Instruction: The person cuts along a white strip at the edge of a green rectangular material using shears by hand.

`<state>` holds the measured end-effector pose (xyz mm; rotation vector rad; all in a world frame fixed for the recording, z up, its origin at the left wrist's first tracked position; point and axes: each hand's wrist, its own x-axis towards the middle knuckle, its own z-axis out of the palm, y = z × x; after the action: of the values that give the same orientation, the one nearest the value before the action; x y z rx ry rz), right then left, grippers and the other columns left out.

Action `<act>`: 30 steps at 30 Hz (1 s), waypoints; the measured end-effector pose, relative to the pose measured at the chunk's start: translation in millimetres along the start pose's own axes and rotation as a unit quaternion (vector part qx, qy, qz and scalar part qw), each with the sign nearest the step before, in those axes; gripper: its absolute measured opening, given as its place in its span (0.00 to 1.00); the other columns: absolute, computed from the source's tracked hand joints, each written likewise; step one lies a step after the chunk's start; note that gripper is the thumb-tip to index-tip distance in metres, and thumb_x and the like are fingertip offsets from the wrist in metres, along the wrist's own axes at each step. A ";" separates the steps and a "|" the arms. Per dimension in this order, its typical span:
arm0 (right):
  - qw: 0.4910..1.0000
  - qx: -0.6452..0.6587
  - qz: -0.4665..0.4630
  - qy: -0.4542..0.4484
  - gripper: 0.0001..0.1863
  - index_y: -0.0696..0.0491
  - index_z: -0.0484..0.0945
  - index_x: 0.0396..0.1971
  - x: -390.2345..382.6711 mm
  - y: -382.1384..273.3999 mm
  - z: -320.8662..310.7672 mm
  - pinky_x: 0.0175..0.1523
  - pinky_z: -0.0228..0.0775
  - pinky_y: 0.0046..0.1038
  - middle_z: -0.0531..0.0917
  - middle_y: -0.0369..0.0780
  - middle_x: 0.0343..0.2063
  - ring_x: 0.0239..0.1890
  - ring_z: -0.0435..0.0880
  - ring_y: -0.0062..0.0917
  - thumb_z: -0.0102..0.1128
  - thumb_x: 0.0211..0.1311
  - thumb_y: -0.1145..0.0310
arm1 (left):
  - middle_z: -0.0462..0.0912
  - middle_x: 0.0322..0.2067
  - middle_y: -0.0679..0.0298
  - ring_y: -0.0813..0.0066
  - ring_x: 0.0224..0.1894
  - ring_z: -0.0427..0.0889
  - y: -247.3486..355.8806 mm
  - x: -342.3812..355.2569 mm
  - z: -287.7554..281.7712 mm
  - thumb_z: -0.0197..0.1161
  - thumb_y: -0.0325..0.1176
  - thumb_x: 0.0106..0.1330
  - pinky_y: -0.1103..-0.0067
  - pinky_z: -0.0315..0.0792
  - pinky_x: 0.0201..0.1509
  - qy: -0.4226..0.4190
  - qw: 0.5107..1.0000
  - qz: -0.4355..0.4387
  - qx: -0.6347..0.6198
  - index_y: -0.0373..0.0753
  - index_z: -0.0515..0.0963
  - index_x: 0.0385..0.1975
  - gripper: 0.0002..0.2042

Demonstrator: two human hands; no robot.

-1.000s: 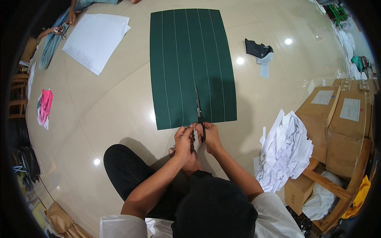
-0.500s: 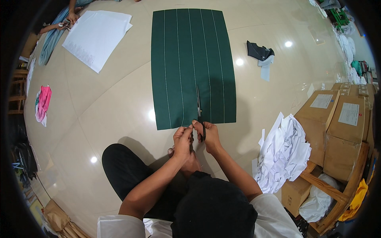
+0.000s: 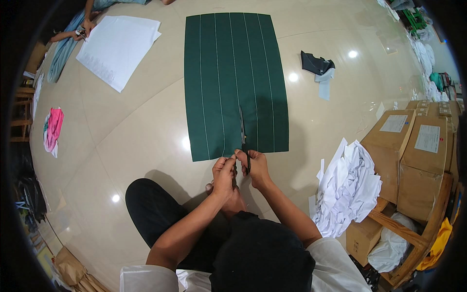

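hardly anything's moved, so work's about where it was: left hand [image 3: 223, 171] grip pinching green cloth [image 3: 209, 87], right hand [image 3: 255, 168] wrapped round scissors [image 3: 243, 136]

Here's glossy beige floor [image 3: 131, 131] stretching out all around me, thin seams running across it. Ahead and right of my right hand [image 3: 254, 166], a bright ceiling-light reflection [image 3: 352, 54] gleams; another glint [image 3: 115, 198] shines left of my left hand [image 3: 224, 171]. Well to my right hand's right, cardboard boxes [image 3: 418, 187] crowd a wooden rack [image 3: 399, 228]; far left, brown wooden furniture [image 3: 22, 121].
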<state>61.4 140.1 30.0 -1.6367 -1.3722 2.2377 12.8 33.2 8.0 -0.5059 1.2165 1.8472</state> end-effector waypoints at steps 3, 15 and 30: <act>1.000 0.001 -0.001 0.002 0.19 0.50 0.73 0.19 -0.4 0.0 -0.4 0.17 0.59 0.20 0.73 0.31 0.13 0.12 0.70 0.14 0.73 0.58 0.57 | 0.65 0.16 0.78 0.90 0.15 0.58 0.2 -0.5 0.3 0.65 0.33 0.70 0.86 0.52 0.19 0.001 1.000 -0.003 0.004 0.47 0.69 0.21 0.15; 1.000 0.000 -0.009 -0.003 0.20 0.50 0.73 0.18 -0.4 0.7 -1.7 0.16 0.57 0.20 0.73 0.31 0.12 0.11 0.69 0.14 0.75 0.58 0.57 | 0.64 0.16 0.79 0.91 0.15 0.58 1.0 -0.3 0.2 0.65 0.35 0.71 0.86 0.51 0.19 -0.001 1.000 0.002 0.010 0.47 0.69 0.22 0.14; 1.000 0.005 -0.002 -0.007 0.21 0.49 0.73 0.18 1.0 2.3 -4.2 0.17 0.60 0.19 0.73 0.31 0.13 0.12 0.71 0.14 0.77 0.55 0.55 | 0.66 0.16 0.78 0.90 0.16 0.60 2.1 -2.0 1.5 0.66 0.36 0.70 0.86 0.53 0.21 0.012 1.000 0.004 0.026 0.46 0.70 0.22 0.14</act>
<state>65.3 141.7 27.5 -1.6166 -1.3657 2.2533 12.3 33.3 11.2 -0.4972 1.2810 1.8158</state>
